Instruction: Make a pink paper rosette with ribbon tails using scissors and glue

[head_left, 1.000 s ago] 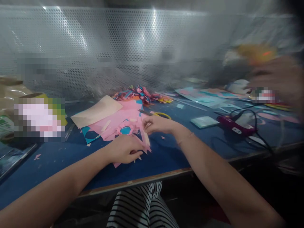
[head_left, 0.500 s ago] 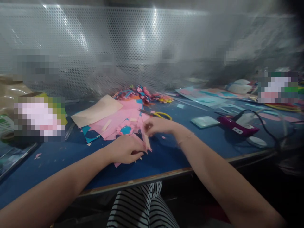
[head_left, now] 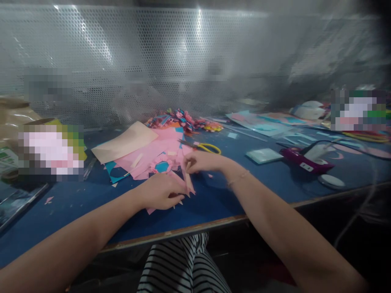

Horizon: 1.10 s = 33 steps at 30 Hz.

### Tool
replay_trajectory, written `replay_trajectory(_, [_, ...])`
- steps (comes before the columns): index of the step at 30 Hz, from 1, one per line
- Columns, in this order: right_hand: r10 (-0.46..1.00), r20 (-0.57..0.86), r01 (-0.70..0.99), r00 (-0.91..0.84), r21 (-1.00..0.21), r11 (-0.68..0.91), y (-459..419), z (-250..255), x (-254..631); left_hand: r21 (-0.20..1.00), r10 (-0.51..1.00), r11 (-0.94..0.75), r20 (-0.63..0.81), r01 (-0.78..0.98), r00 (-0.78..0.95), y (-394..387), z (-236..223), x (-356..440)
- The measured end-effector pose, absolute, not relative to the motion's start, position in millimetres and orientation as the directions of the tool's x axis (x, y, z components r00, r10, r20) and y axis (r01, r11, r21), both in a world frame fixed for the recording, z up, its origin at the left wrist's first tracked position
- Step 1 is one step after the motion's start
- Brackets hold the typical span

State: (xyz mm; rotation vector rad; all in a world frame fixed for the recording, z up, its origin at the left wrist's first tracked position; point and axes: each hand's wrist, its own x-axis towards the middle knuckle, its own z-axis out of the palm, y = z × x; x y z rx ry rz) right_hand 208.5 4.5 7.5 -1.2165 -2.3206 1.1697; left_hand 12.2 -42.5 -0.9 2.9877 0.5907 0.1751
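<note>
My left hand [head_left: 161,191] rests low over the table with its fingers closed on the edge of a folded pink paper piece [head_left: 190,188]. Just beyond, my right hand [head_left: 204,162] pinches a narrow pale paper strip [head_left: 188,166], close to the upper end of that piece. Behind my left hand lies a ring of folded pink paper with a blue centre [head_left: 163,166]. Yellow-handled scissors [head_left: 209,148] lie right behind my right hand. My fingers partly hide the papers they hold.
Pink sheets [head_left: 137,158] and a cream sheet [head_left: 125,142] overlap behind my hands. Farther back is a heap of colourful paper pieces [head_left: 183,120]. To the right are a pale square pad [head_left: 264,155], a purple power strip [head_left: 305,160] with cables and a round white lid [head_left: 331,181].
My right hand has shifted very slightly, and the pale strip shows more between its fingers. My left hand stays in place.
</note>
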Motion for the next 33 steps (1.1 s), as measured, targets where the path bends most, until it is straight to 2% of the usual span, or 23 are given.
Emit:
replay_trajectory(9, [0.766, -0.142, 0.587, -0.627, -0.732, 0.345, 7.4, 4.7, 207.9, 0.105, 0.378, -0.924, 0.114, 0.367, 0.919, -43.2, 0.9, 12.0])
replay_trajectory(14, [0.762, -0.098, 0.599, -0.64, -0.684, 0.416, 7.8, 3.0, 208.0, 0.118, 0.374, -0.925, 0.114, 0.361, 0.92, -42.4, 0.2, 11.7])
replay_trajectory(22, [0.776, -0.084, 0.619, -0.625, -0.659, 0.427, 7.5, 1.5, 206.9, 0.125, 0.37, -0.926, 0.108, 0.357, 0.923, -43.0, -0.4, 11.5])
replay_trajectory(29, [0.78, -0.013, 0.605, -0.625, -0.64, 0.474, 7.4, 0.3, 207.2, 0.13, 0.365, -0.928, 0.119, 0.35, 0.923, -42.8, -0.6, 11.7])
replay_trajectory(33, [0.818, 0.022, 0.654, -0.575, -0.588, 0.475, 6.3, 3.5, 206.2, 0.127, 0.367, -0.927, 0.114, 0.353, 0.923, -42.5, -1.0, 11.5])
